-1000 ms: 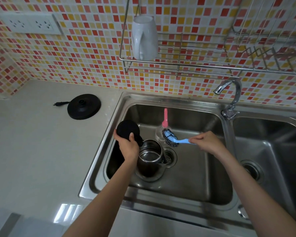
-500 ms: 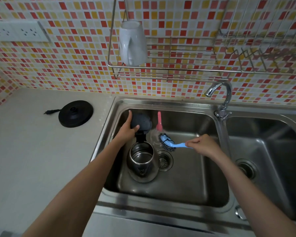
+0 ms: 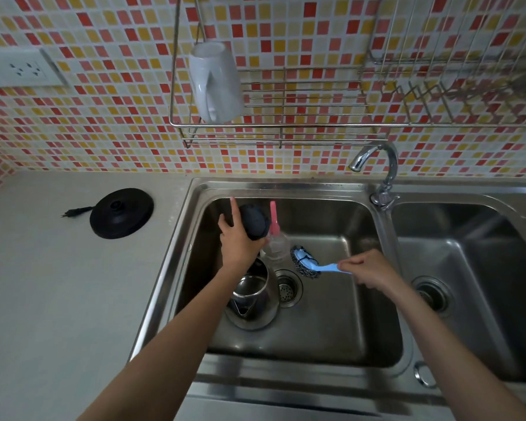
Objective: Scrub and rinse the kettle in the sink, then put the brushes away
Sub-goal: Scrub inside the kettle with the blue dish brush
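Observation:
A steel kettle (image 3: pixel 252 294) stands in the left basin of the sink (image 3: pixel 331 323) beside the drain, its black lid (image 3: pixel 255 221) swung up and open. My left hand (image 3: pixel 237 241) rests against that lid, index finger straight up. My right hand (image 3: pixel 368 268) pinches the blue handle of a steel-wool brush (image 3: pixel 308 261), whose wire head lies near the drain, apart from the kettle. A pink-handled brush (image 3: pixel 274 220) with a clear head stands between the lid and the blue brush.
The kettle's black base (image 3: pixel 121 212) with its cord sits on the counter to the left. A faucet (image 3: pixel 383 165) stands between the two basins. A white mug (image 3: pixel 214 83) hangs in a wire rack (image 3: pixel 286 126) on the tiled wall.
My left hand has gone from gripping the kettle near its lid to resting straight-fingered on the raised lid, farther back in the basin. The right hand with the blue brush has barely moved.

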